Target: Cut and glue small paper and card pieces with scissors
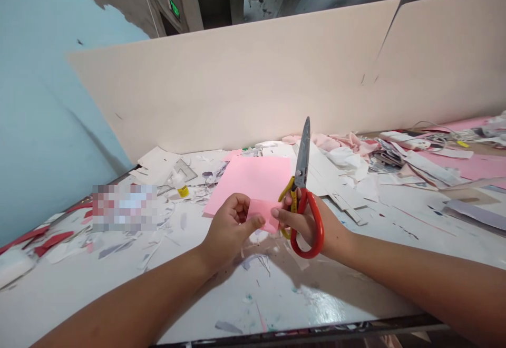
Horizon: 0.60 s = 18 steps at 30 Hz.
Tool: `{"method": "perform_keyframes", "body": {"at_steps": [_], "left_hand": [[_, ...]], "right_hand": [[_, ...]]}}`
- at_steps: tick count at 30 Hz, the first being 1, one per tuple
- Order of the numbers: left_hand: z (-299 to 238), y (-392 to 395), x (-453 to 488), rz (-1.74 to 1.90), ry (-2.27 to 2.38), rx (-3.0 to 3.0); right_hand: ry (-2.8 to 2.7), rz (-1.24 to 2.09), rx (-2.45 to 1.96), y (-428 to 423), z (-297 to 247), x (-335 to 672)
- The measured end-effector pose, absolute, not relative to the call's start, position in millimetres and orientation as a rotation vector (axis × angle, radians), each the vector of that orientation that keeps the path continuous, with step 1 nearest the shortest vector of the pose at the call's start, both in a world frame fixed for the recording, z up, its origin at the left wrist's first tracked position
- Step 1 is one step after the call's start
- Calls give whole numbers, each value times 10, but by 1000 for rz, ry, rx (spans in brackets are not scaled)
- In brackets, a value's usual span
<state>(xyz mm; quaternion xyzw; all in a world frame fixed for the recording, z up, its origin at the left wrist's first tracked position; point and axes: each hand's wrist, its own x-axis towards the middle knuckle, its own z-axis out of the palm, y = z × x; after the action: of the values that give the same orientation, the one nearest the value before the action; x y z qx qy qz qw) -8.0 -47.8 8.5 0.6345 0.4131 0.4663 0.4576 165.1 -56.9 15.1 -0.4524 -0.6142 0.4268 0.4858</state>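
Note:
A small pink piece of paper (264, 212) is pinched between my two hands above the table. My left hand (233, 220) grips its left side, thumb on top and fingers curled beneath. At its right edge my right hand (302, 216) presses a thumb on it and also holds a pair of scissors (303, 153). The scissors have one red and one yellow handle, and their blades look closed, pointing up and away. Behind the hands lies a larger pink sheet (256, 176), flat on the table and partly covered by them.
Paper scraps (185, 221) litter the white table (336, 290). A small glue bottle with a yellow label (182, 189) stands left of the pink sheet. White card pieces (328, 179) and heaped offcuts (411, 163) lie to the right. A pale upright panel (245, 89) closes off the back.

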Motion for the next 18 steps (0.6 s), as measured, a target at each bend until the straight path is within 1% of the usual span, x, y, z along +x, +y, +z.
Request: {"method": "perform_keyframes", "body": {"at_steps": [10, 18], "left_hand": [[91, -471, -88, 1108, 955, 1527], [108, -487, -73, 1087, 936, 1459]], "right_hand": [[-1577, 874, -1130, -607, 187, 1642], [-1558, 873, -1089, -600, 163, 1637]]}}
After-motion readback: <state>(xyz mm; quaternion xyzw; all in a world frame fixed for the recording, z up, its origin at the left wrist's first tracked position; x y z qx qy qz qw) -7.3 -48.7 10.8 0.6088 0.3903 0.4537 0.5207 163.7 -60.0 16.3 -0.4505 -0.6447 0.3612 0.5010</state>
